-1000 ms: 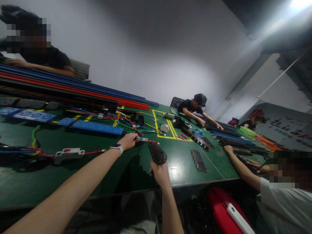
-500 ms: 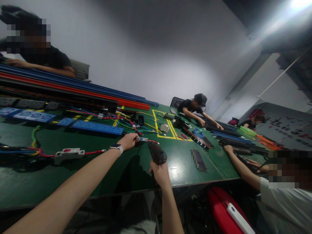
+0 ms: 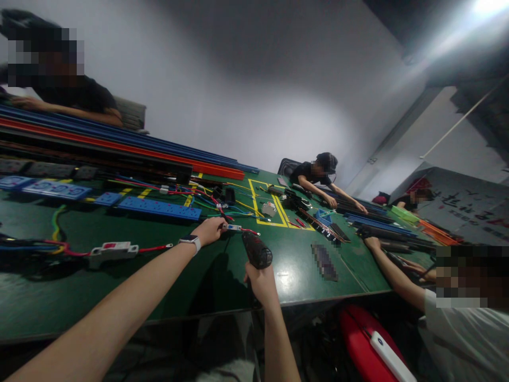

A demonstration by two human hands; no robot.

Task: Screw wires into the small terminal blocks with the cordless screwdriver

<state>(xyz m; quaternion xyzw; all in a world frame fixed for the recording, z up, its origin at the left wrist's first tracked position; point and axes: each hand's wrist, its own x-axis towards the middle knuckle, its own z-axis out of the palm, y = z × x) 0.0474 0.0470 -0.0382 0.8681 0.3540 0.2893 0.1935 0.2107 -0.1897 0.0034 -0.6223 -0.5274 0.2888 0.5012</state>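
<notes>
My left hand [image 3: 210, 231], with a pale-banded watch on the wrist, is closed on a small white circuit breaker [image 3: 233, 227]. A red lead with a ring terminal runs out of its right end. My right hand [image 3: 259, 282] grips a black and red power drill [image 3: 256, 249] by its handle. The drill's front end points away from me, close to the breaker and its red lead; whether the bit touches them is hidden. Another wired breaker [image 3: 114, 253] lies on the green table [image 3: 170, 297] to the left of my left hand.
Blue socket strips [image 3: 159, 207], loose coloured wires [image 3: 214, 199] and long orange rails [image 3: 222, 171] lie beyond my hands. A blurred-out flat object [image 3: 324, 261] lies right of the drill. Co-workers sit across the table, and one person's arm [image 3: 397, 276] reaches in at the right.
Both my hands, the drill and the breaker keep practically the same places. Across the table, a co-worker's hands have shifted slightly to the right.
</notes>
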